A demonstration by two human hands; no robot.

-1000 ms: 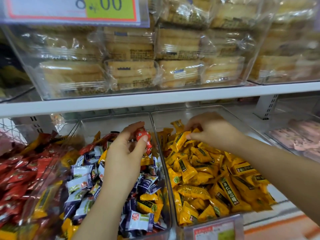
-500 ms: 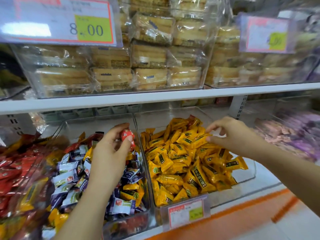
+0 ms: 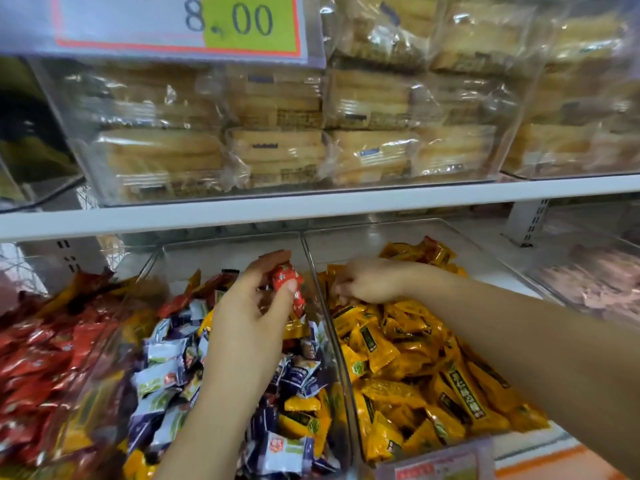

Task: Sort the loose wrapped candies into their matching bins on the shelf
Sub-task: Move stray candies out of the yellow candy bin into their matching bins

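Head view: left hand point(image 3: 251, 317) pinches a red candy point(image 3: 286, 284) between thumb and fingertips over the mixed bin point(image 3: 225, 252). Red bin point(image 3: 104, 358) sits at its 9 o'clock; best carry it low over that wall. Right hand point(image 3: 369, 282) curls into the yellow bin point(image 3: 353, 241) at 3 o'clock; its catch, I cannot tell.

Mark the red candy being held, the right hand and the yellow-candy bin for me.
red candy point(image 3: 281, 277), head view, middle of its wrapper.
right hand point(image 3: 369, 280), head view, back of the hand.
yellow-candy bin point(image 3: 349, 242), head view, bare clear floor at its back.
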